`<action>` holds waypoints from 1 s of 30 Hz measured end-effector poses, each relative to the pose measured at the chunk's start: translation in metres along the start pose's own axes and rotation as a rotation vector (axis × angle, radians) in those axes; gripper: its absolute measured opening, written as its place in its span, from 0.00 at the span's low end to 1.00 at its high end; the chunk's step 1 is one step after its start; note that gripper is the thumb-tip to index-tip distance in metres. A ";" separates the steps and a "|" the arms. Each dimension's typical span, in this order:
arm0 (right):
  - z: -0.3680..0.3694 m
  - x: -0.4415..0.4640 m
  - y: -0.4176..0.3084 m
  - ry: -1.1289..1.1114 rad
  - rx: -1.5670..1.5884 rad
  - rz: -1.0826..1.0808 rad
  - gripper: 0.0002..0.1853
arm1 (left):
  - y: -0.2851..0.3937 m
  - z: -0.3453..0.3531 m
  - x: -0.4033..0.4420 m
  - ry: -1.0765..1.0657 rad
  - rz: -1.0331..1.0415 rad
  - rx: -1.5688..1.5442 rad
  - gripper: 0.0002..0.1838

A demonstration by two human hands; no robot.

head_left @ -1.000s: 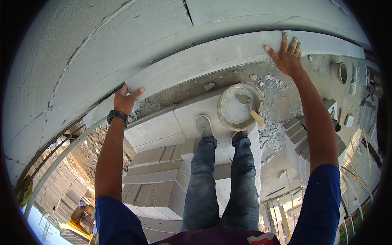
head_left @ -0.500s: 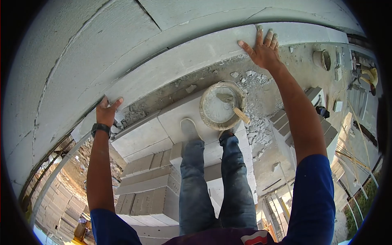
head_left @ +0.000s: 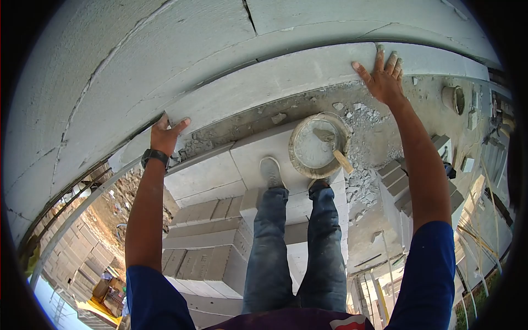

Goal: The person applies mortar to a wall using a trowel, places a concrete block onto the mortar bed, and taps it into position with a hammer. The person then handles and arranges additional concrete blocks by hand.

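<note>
A long row of pale grey concrete blocks (head_left: 264,81) runs along the foot of the block wall (head_left: 181,49). My left hand (head_left: 165,137) grips the left end of this row, fingers over the far edge and thumb apart on the near side; its fingertips are partly hidden. Farther right, my right hand (head_left: 386,82) lies flat on the row near a joint, fingers spread and dusted with grey. Between my arms, a round bucket (head_left: 296,158) of grey mortar stands on a block platform (head_left: 253,154) by my feet. A trowel (head_left: 342,161) with a wooden handle rests in it.
Broken rubble (head_left: 363,190) lies right of the bucket. Stacked blocks (head_left: 203,264) stand left of my legs. A second bucket (head_left: 454,100) and more blocks (head_left: 399,181) are on the right. A metal rail (head_left: 82,206) and a drop are at lower left.
The whole view has shifted, so the hands, blocks and bucket appear farther right and mostly slightly lower. Both hands keep their places on the block row.
</note>
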State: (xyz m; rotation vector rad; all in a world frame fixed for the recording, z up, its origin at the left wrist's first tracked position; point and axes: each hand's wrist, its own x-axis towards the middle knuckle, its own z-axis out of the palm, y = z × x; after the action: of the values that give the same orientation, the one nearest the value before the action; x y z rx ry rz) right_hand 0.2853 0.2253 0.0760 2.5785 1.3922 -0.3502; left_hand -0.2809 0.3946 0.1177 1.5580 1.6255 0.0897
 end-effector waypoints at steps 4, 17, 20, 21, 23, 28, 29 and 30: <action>0.000 -0.001 0.000 0.009 0.013 -0.016 0.68 | -0.018 0.002 0.006 -0.013 0.060 -0.091 0.42; 0.004 0.000 0.003 0.033 0.003 -0.013 0.67 | -0.028 0.000 0.012 -0.026 0.079 -0.038 0.43; 0.002 -0.001 0.001 0.023 0.005 -0.012 0.67 | -0.030 0.001 0.013 -0.020 0.071 -0.043 0.45; 0.001 -0.001 0.001 0.022 0.007 -0.011 0.67 | -0.032 0.002 0.014 -0.011 0.080 -0.049 0.45; -0.001 -0.003 -0.001 0.024 0.012 -0.014 0.67 | -0.038 0.004 0.017 -0.006 0.083 -0.046 0.46; 0.006 0.001 0.004 0.028 -0.018 -0.004 0.64 | -0.023 0.000 0.010 -0.019 0.051 -0.001 0.48; 0.006 0.001 0.004 0.025 -0.010 -0.003 0.64 | -0.020 -0.001 0.009 -0.014 0.047 0.019 0.48; 0.005 0.000 0.002 0.022 -0.001 -0.003 0.64 | -0.019 -0.001 0.009 -0.009 0.042 0.041 0.48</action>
State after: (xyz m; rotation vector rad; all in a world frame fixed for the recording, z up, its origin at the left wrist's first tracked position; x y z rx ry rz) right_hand 0.2865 0.2227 0.0718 2.5869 1.4038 -0.3223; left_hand -0.2947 0.3983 0.1031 1.6219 1.5967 0.0728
